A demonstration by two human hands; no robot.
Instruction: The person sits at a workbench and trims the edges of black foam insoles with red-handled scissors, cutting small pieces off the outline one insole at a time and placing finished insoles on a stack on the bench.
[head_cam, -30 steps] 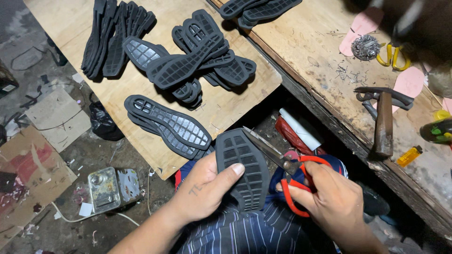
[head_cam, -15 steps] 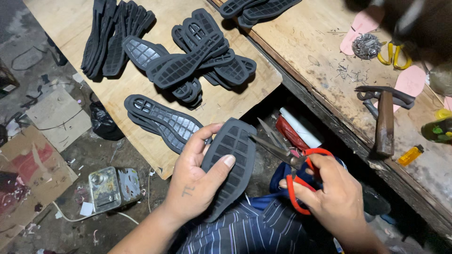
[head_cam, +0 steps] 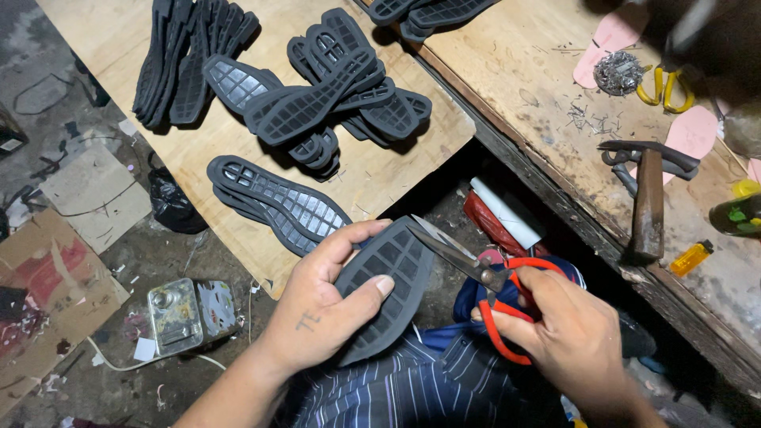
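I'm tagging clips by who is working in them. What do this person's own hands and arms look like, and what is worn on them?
Both are bare: no gloves, rings, watch or sleeves show. The left hand has a small dark mark, like a little tattoo, on its back near the wrist, and its forearm is uncovered to the frame edge. The right hand shows no markings.

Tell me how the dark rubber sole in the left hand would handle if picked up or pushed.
The rubber sole looks thin and moulded, so it probably flexes rather than stays rigid. The left hand pinches it with thumb and fingers alone, suggesting it is light. Its gridded tread likely grips instead of slipping, and its flat shape should not roll.
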